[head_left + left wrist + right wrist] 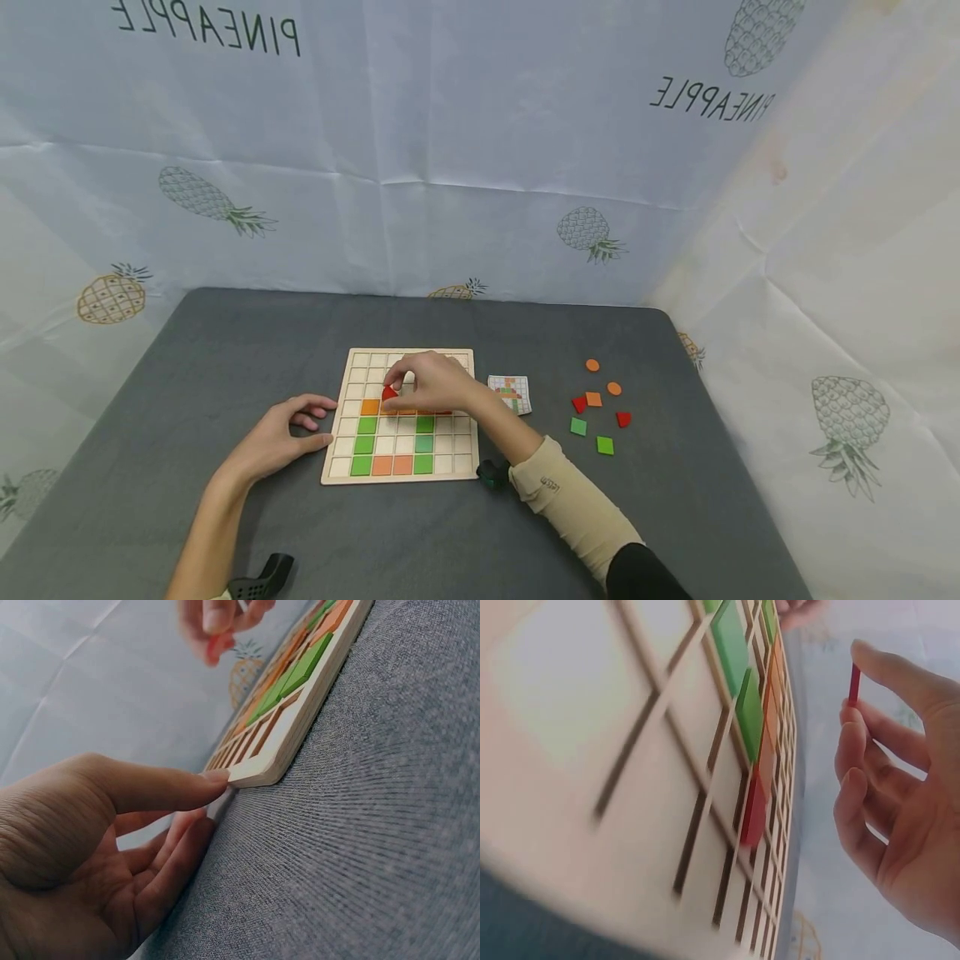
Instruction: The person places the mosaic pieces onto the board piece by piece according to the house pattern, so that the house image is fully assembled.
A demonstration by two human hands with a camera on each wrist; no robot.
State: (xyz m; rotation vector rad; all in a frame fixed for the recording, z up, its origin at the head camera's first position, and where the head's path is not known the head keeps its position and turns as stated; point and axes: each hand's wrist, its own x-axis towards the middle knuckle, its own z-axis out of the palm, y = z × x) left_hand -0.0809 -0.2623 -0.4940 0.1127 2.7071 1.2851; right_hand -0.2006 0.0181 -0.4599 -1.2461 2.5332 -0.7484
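The wooden grid board (457, 447) lies on the grey table, with green, orange and red pieces in some of its squares. My right hand (435, 382) is above the board's middle and pinches a red piece (389, 392) between thumb and fingertips. In the right wrist view that red piece (854, 684) is seen edge-on, held by the right hand (907, 757) clear of the board. My left hand (276, 437) is at the board's left edge; in the left wrist view the thumb of the left hand (112, 825) touches the board's corner (259, 774), its other fingers loosely bent below.
A small pattern card (513, 392) lies right of the board. Farther right are several loose pieces: orange circles (592, 365), an orange square (593, 399), red pieces (624, 419) and green squares (605, 446). A printed curtain (480, 125) hangs behind the table (637, 517).
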